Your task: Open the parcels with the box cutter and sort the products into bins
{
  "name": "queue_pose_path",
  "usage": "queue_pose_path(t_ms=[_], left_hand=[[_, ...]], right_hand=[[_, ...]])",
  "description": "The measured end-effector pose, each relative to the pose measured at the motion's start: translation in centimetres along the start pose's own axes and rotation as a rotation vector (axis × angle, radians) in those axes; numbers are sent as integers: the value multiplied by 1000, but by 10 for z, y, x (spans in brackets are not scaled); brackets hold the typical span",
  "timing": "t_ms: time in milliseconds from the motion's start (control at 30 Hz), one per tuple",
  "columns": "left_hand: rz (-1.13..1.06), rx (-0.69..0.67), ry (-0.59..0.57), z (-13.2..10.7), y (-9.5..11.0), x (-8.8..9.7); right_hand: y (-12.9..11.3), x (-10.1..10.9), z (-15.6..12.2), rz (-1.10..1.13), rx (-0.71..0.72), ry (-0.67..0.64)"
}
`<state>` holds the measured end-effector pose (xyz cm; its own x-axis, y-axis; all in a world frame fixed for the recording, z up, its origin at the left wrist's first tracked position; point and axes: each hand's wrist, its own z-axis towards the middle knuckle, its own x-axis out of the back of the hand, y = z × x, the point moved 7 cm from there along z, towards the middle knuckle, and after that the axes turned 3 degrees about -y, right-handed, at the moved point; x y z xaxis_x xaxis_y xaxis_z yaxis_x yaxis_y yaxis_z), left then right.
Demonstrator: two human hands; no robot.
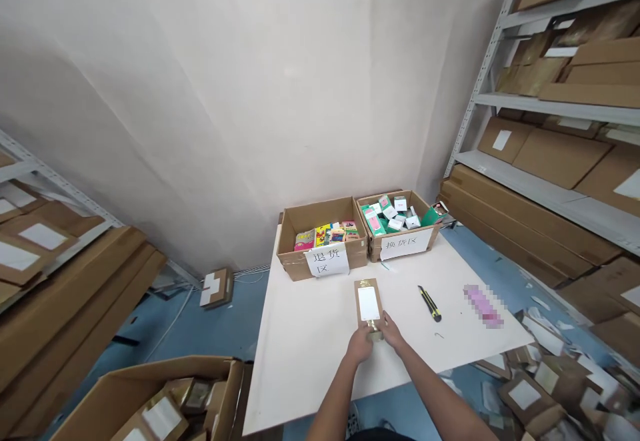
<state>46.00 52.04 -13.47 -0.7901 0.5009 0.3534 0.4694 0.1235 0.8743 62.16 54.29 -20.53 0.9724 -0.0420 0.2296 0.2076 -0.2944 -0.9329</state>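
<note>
On the left, a big open box (pixel 165 367) with parcels inside stands beside the near left corner of the worktop (pixel 300 334). An open brown box (pixel 290 269) with yellow and pink packs in it sits at the far left corner, with a white paper sign on its front. Next, the left hand (pixel 360 344) holds the near end of a small brown parcel (pixel 369 302), which has a white label on top and is between the middle and the near edge. The right hand (pixel 391 331) holds the same end from the right side. Behind it, by the far right corner, is another open box (pixel 373 251) with green and white little boxes. Then comes a yellow and black knife (pixel 430 304), and last a blurry pink thing (pixel 483 306) near the right edge.
</note>
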Motion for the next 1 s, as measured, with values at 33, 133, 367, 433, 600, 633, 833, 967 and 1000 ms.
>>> queue_pose_path(t_ms=[33,133,367,433,600,633,833,967,1000], left_hand=[[-10,-12,25,4,-1,5],[-79,-52,119,17,-1,32],[-181,-109,242,59,17,93],[-199,-67,248,69,12,98],[-145,71,189,71,-2,97],[-108,82,181,70,-1,96],[197,253,120,63,0,99],[415,256,89,56,3,90],[485,291,76,54,2,85]], right_hand=[[5,-1,-1,13,-36,11],[15,-4,-3,104,-65,6],[-20,11,-3,177,-36,-130],[-31,15,1,119,-73,-202],[-40,16,9,-19,-40,-319],[-40,19,9,-88,-5,-290],[-56,79,11,-452,160,17],[-66,157,30,-540,203,69],[-64,177,36,-554,192,75]])
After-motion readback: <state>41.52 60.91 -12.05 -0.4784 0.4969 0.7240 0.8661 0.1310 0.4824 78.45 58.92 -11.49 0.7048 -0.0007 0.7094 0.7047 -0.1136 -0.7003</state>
